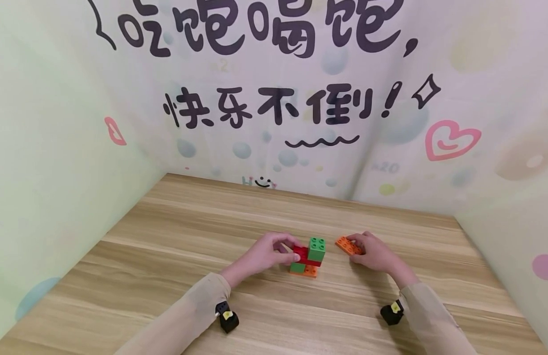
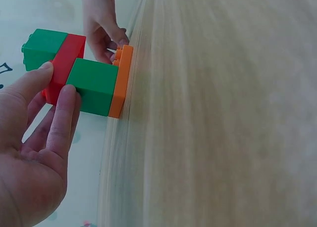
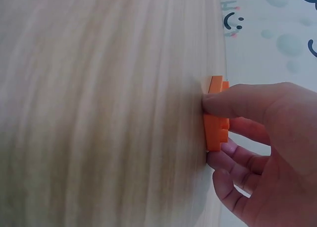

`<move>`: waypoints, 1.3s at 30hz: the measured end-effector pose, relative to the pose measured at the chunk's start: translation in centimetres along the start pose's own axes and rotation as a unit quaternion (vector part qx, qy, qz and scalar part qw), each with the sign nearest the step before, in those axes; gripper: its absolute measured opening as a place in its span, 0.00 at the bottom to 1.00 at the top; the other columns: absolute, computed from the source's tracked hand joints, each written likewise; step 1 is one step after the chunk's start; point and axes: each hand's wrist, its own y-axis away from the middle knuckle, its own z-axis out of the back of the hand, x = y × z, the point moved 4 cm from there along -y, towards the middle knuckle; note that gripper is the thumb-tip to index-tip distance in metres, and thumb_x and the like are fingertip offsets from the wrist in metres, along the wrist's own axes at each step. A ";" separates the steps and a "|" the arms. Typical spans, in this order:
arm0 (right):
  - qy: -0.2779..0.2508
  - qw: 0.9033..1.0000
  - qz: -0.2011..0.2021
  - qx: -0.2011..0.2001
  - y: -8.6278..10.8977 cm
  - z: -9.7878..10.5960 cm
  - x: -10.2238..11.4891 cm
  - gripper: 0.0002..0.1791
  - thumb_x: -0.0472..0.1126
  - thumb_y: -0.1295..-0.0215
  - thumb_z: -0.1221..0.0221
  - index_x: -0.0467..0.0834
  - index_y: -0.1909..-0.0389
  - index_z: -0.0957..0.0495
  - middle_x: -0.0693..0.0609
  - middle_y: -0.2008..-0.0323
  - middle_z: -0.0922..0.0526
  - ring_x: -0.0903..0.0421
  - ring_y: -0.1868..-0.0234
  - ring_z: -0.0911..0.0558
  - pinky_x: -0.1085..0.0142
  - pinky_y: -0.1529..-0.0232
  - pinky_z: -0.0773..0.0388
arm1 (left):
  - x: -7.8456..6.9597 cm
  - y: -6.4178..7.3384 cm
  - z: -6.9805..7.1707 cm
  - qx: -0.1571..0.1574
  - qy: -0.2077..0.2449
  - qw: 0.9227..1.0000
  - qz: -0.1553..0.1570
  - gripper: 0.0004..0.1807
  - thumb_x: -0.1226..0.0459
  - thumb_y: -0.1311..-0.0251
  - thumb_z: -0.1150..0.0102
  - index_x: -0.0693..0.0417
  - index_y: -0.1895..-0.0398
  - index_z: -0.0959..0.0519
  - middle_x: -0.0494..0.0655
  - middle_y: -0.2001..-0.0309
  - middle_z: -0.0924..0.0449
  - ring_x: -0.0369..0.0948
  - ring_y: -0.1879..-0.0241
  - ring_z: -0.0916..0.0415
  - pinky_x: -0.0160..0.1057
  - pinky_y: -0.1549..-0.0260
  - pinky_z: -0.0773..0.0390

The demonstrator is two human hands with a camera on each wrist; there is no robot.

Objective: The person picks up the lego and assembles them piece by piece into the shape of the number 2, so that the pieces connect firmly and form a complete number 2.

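A small stack of building bricks stands on the table: an orange plate at the bottom, a green brick on it, a red plate above and another green brick on top at the right end. My left hand grips the stack by the red plate, its thumb on one side and fingers on the other. To the right, my right hand pinches a separate orange studded plate, studs up, at the tabletop; the right wrist view shows the thumb across its side.
The wood-grain table runs back to a white printed wall sheet with black lettering. Side sheets stand at left and right. A black wrist device sits by the left sleeve and another by the right.
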 end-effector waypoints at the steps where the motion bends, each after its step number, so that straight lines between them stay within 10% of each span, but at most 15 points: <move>1: -0.002 1.000 -0.001 0.000 0.0 0.0 0.0 0.27 0.37 0.41 0.34 0.34 0.41 0.26 0.43 0.59 0.24 0.55 0.64 0.28 0.63 0.62 0.29 | 0.0 0.0 0.0 0.000 -0.002 1.000 0.000 0.15 0.63 0.41 0.32 0.53 0.50 0.17 0.54 0.57 0.17 0.37 0.68 0.19 0.48 0.66 0.15; 39: 0.022 0.998 -0.010 -0.052 -0.2 0.7 0.4 0.20 0.35 0.45 0.33 0.35 0.50 0.19 0.42 0.58 0.20 0.53 0.62 0.24 0.58 0.59 0.25 | -0.3 -0.1 -0.1 0.006 -0.005 1.000 0.003 0.15 0.62 0.40 0.32 0.51 0.50 0.17 0.53 0.56 0.17 0.38 0.69 0.18 0.48 0.65 0.15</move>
